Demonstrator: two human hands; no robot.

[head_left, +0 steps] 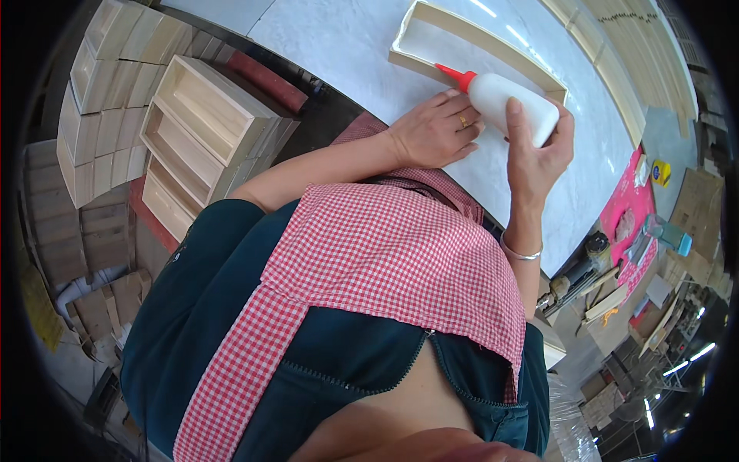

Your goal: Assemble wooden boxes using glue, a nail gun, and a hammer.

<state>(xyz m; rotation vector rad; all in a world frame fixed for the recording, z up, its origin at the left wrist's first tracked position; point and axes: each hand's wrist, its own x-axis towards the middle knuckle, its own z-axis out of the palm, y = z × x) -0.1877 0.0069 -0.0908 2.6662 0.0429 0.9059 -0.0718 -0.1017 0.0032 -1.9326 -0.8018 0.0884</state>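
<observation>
My right hand (539, 150) is wrapped round a white squeeze bottle (500, 104) with a red pointed nozzle (456, 77). The bottle is tilted, its nozzle pointing left over the near side of a long, shallow wooden frame (477, 38). That frame lies on the white marbled tabletop (339, 54), part of its near wall hidden behind the bottle and my fingers. My left hand (437, 131), a ring on one finger, rests palm down beside the frame's near wall with its fingers stretched out. Whether its fingertips touch the wood I cannot tell.
Stacked wooden boxes (204, 115) stand to the left, below the table edge. Long wooden strips (623, 54) lie along the table's far right side. On a pink cloth (620, 204) at the right are loose items; a bottle with a blue cap (683, 245) is nearby.
</observation>
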